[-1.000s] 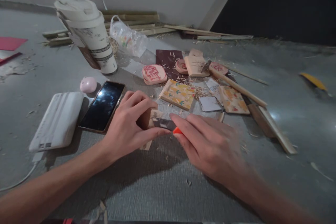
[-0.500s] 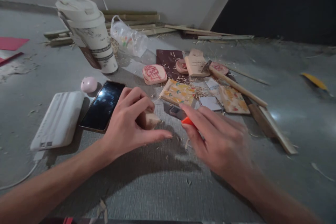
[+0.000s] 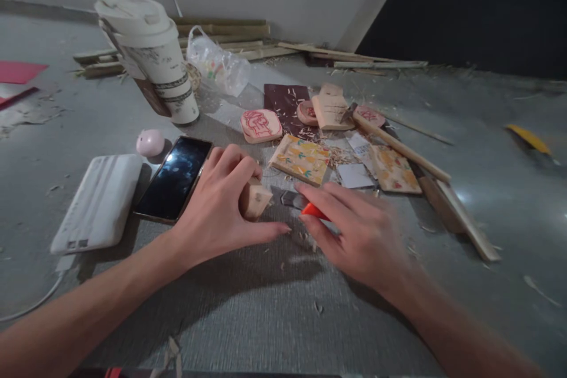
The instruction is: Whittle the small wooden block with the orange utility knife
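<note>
My left hand is wrapped round a small block of pale wood, its thumb stretched out to the right. The block's cut end faces right, and most of the rest is hidden by the fingers. In my right hand is a utility knife with an orange handle, held between thumb and fingers. Its dark blade points left, close to the block's end; whether they touch I cannot tell. Just beyond the knife lies a wooden piece with a yellow fruit pattern.
A phone, white power bank and pink case lie left. Behind stands a tall cup. Carved red-marked stamps, a wooden-handled hammer, wood strips and shavings are scattered right. A yellow tool lies far right.
My right hand has moved slightly left, bringing the knife blade closer to the wood block. The block is turned a little, showing more of its end. My left hand stays nearly in place.
</note>
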A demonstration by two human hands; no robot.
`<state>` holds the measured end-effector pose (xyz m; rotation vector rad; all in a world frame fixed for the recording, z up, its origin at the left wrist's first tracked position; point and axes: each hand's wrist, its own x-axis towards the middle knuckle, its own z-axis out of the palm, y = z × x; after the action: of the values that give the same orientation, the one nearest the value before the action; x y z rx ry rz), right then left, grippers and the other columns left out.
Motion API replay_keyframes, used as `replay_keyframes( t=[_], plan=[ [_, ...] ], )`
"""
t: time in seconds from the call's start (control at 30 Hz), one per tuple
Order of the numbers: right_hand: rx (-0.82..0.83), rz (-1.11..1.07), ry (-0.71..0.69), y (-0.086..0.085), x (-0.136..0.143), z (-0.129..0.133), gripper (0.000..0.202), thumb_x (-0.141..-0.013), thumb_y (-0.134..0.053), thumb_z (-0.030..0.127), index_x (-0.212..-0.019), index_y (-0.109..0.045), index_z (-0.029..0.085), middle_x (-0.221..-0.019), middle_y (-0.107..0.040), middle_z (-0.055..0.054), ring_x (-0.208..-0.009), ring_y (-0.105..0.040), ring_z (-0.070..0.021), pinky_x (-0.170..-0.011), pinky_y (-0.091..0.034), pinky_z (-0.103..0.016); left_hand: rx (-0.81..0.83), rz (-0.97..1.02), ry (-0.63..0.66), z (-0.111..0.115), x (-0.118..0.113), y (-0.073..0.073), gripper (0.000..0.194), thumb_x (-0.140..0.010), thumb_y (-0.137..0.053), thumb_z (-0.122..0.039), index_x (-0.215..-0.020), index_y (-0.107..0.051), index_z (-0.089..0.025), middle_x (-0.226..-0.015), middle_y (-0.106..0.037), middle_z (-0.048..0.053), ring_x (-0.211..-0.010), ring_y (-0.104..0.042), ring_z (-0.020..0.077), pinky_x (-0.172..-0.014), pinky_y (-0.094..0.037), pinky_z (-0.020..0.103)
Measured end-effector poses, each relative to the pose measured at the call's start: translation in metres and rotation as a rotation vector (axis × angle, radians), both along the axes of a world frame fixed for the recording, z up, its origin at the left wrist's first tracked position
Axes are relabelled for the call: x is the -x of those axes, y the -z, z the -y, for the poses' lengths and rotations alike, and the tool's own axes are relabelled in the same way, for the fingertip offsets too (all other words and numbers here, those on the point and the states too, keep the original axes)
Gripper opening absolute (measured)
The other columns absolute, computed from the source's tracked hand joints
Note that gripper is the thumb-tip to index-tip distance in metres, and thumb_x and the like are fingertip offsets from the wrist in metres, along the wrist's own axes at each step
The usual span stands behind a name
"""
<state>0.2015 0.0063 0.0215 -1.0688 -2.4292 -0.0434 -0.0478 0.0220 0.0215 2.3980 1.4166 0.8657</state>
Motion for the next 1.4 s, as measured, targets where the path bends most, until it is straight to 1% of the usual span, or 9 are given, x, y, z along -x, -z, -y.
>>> replay_keyframes(
  t=[0.2, 0.33, 0.43, 0.53, 0.73, 0.87, 0.93, 1.23, 1.4],
  plan=[
    [0.022, -0.043, 0.043, 0.001, 0.0, 0.001, 0.029, -0.104, -0.059, 0.026, -0.131, -0.065, 0.018, -0.098, -0.072, -0.004, -0.084, -0.068, -0.0181, -0.071, -0.051, -0.032, -0.003, 0.003, -0.016, -0.001, 0.001, 0.002, 0.067, -0.066, -0.086, -0.07, -0.096, -0.048, -0.023, -0.1, -0.051, 0.005, -0.097, -0.047, 0.0277, -0.09, -0.048, 0.05],
    [0.021, -0.009, -0.033, -0.002, 0.001, 0.003, 0.029, -0.102, -0.06, 0.024, -0.13, -0.065, 0.019, -0.106, -0.073, -0.005, -0.085, -0.068, -0.0181, -0.07, -0.05, -0.032, -0.022, -0.004, -0.004, 0.0, 0.001, 0.004, 0.069, -0.065, -0.086, -0.072, -0.096, -0.047, -0.023, -0.101, -0.052, 0.005, -0.097, -0.047, 0.0283, -0.09, -0.047, 0.05],
    [0.034, 0.024, -0.092, -0.004, 0.004, 0.004, 0.031, -0.1, -0.057, 0.02, -0.13, -0.065, 0.019, -0.105, -0.073, -0.005, -0.085, -0.068, -0.0181, -0.07, -0.049, -0.033, -0.022, -0.027, -0.01, 0.001, 0.001, 0.004, 0.07, -0.065, -0.086, -0.072, -0.098, -0.047, -0.023, -0.102, -0.052, 0.006, -0.099, -0.047, 0.0295, -0.088, -0.046, 0.049],
    [0.033, 0.054, -0.115, -0.005, 0.007, 0.004, 0.031, -0.102, -0.055, 0.021, -0.131, -0.066, 0.018, -0.099, -0.072, -0.005, -0.08, -0.066, -0.0177, -0.066, -0.048, -0.033, -0.019, -0.039, -0.015, 0.001, -0.001, 0.004, 0.071, -0.065, -0.086, -0.073, -0.098, -0.048, -0.023, -0.103, -0.052, 0.006, -0.1, -0.048, 0.0303, -0.087, -0.045, 0.047],
    [0.02, 0.066, -0.106, -0.006, 0.01, 0.003, 0.031, -0.106, -0.051, 0.021, -0.131, -0.067, 0.016, -0.101, -0.074, -0.007, -0.078, -0.067, -0.0169, -0.064, -0.048, -0.031, -0.018, -0.035, -0.026, 0.0, -0.001, 0.005, 0.067, -0.067, -0.085, -0.071, -0.098, -0.048, -0.023, -0.103, -0.052, 0.006, -0.1, -0.048, 0.0302, -0.085, -0.045, 0.046],
    [-0.006, 0.072, -0.102, -0.006, 0.01, 0.005, 0.03, -0.107, -0.051, 0.022, -0.132, -0.066, 0.015, -0.099, -0.074, -0.007, -0.077, -0.067, -0.0159, -0.063, -0.048, -0.03, -0.033, -0.047, -0.007, -0.001, 0.001, 0.006, 0.058, -0.076, -0.08, -0.067, -0.096, -0.049, -0.022, -0.101, -0.053, 0.007, -0.098, -0.048, 0.0305, -0.084, -0.043, 0.047],
    [-0.003, 0.076, -0.102, -0.006, 0.01, 0.006, 0.03, -0.108, -0.052, 0.022, -0.133, -0.065, 0.015, -0.101, -0.074, -0.007, -0.077, -0.067, -0.0157, -0.061, -0.046, -0.03, -0.045, -0.043, 0.0, -0.002, 0.002, 0.007, 0.055, -0.078, -0.08, -0.065, -0.095, -0.05, -0.022, -0.1, -0.053, 0.007, -0.097, -0.048, 0.03, -0.083, -0.043, 0.046],
    [0.023, 0.081, -0.096, -0.006, 0.012, 0.007, 0.03, -0.108, -0.053, 0.023, -0.136, -0.064, 0.016, -0.098, -0.072, -0.003, -0.076, -0.065, -0.015, -0.06, -0.043, -0.032, -0.073, -0.008, 0.005, -0.002, 0.002, 0.007, 0.061, -0.074, -0.082, -0.07, -0.093, -0.05, -0.022, -0.095, -0.052, 0.006, -0.091, -0.046, 0.0268, -0.084, -0.045, 0.045],
    [-0.009, 0.098, -0.085, -0.007, 0.012, 0.008, 0.029, -0.108, -0.054, 0.023, -0.134, -0.066, 0.015, -0.094, -0.072, -0.003, -0.073, -0.064, -0.0148, -0.06, -0.042, -0.034, -0.086, 0.0, 0.006, -0.002, 0.002, 0.007, 0.058, -0.078, -0.079, -0.071, -0.092, -0.05, -0.022, -0.093, -0.052, 0.005, -0.091, -0.046, 0.0265, -0.081, -0.044, 0.044]
  ],
)
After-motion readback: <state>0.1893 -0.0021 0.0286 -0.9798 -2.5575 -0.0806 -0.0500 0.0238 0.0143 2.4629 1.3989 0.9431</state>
